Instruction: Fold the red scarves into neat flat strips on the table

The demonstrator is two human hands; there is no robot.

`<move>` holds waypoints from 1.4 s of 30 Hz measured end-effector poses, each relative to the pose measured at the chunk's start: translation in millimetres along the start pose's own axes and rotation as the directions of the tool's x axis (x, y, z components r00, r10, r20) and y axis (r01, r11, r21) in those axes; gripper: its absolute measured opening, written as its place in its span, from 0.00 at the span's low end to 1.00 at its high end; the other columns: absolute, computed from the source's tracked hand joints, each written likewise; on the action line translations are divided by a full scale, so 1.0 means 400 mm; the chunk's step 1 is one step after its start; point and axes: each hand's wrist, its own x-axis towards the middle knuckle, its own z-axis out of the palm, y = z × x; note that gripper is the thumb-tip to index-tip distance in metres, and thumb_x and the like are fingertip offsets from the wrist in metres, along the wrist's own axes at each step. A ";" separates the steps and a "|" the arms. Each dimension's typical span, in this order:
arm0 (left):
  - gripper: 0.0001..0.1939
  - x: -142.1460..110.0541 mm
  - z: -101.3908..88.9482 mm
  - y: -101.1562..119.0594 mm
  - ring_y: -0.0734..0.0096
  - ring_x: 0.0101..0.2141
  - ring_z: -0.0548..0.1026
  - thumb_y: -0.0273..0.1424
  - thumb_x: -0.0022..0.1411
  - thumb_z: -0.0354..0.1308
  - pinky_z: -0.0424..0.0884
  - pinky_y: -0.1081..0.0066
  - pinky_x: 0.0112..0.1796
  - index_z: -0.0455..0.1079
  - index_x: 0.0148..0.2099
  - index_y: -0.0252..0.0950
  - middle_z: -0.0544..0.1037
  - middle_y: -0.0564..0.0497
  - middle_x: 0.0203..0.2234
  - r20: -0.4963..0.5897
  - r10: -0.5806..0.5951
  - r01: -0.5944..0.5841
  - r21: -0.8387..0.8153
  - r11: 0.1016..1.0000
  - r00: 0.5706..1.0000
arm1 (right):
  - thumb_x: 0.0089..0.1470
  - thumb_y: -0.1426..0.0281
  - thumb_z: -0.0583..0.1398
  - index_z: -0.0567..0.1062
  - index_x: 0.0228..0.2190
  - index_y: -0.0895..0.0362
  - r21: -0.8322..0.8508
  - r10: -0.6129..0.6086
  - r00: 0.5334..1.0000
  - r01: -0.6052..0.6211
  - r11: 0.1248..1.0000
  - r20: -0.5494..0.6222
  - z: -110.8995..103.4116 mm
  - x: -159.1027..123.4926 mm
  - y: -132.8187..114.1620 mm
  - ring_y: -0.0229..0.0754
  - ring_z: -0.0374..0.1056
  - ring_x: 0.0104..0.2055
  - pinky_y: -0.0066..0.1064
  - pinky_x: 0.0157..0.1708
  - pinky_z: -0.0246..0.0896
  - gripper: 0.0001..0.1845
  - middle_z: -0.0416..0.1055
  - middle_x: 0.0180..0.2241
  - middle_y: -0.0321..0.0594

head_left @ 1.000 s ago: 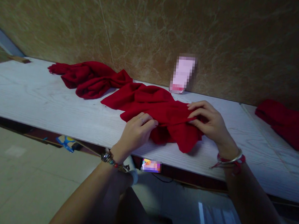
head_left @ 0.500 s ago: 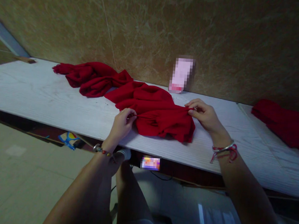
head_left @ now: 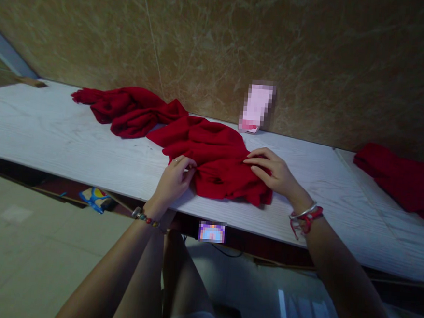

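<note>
Currently, the red cloth (head_left: 213, 144) is lying rumpled on the white bench (head_left: 89, 155) in front of me, its folds bunching between my hands. My left hand (head_left: 172, 180) is pinching a fold at its near left edge, the thumb pressing toward the curled fingers. My right hand (head_left: 274, 172) is resting its fingertips on the right part of the cloth, loosely spread, the thumb standing apart from them. Just to the left, a fringed bundle (head_left: 135, 112), also red, is lying heaped against the cloth; I cannot tell whether the two are forming one piece. A beaded bracelet (head_left: 149, 221) is circling my left wrist, and a silver bangle (head_left: 304, 211) with a red cord (head_left: 307, 221) is circling my right one. Behind the cloth, a blurred pink slab (head_left: 257, 106) is leaning on the brown wall (head_left: 205, 47). Well apart to the right, a second cloth (head_left: 402, 179), red too, is running out of view. At the far left, a brown block (head_left: 32, 82) is sitting by the wall. Below the bench's front edge, a blurred screen (head_left: 212, 232) is showing bright colours, and farther left a blue packet (head_left: 95, 199) is sticking out above the pale floor (head_left: 28, 243)
</note>
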 end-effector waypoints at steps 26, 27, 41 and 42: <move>0.07 -0.012 0.008 0.017 0.67 0.31 0.69 0.23 0.62 0.50 0.68 0.69 0.34 0.67 0.34 0.37 0.72 0.51 0.28 -0.150 0.256 -0.229 0.177 0.957 0.955 | 0.57 0.56 0.54 0.66 0.25 0.51 -0.113 0.122 0.937 -0.167 0.979 -0.328 -0.037 -0.001 0.056 0.46 0.65 0.37 0.41 0.38 0.63 0.14 0.66 0.30 0.40; 0.07 -0.011 0.009 0.016 0.66 0.32 0.69 0.23 0.61 0.50 0.68 0.68 0.34 0.67 0.34 0.37 0.72 0.51 0.28 -0.140 0.245 -0.217 0.186 0.958 0.959 | 0.57 0.57 0.54 0.66 0.25 0.51 -0.113 0.113 0.949 -0.152 0.982 -0.295 -0.033 -0.003 0.059 0.45 0.65 0.36 0.41 0.38 0.63 0.13 0.66 0.30 0.39; 0.05 -0.008 0.012 0.012 0.65 0.36 0.70 0.25 0.60 0.51 0.69 0.66 0.40 0.67 0.37 0.37 0.73 0.50 0.31 -0.065 0.224 -0.214 0.142 0.967 0.972 | 0.52 0.72 0.58 0.78 0.32 0.48 -0.072 0.103 0.991 -0.109 0.991 -0.084 -0.013 -0.006 0.026 0.45 0.66 0.42 0.44 0.45 0.64 0.10 0.69 0.37 0.39; 0.05 -0.007 0.012 0.012 0.65 0.36 0.70 0.25 0.60 0.51 0.69 0.66 0.40 0.67 0.37 0.37 0.73 0.50 0.31 -0.060 0.225 -0.215 0.141 0.966 0.972 | 0.52 0.72 0.58 0.78 0.32 0.48 -0.057 0.102 0.992 -0.106 0.993 -0.075 -0.014 -0.006 0.025 0.45 0.66 0.42 0.44 0.45 0.64 0.09 0.69 0.38 0.39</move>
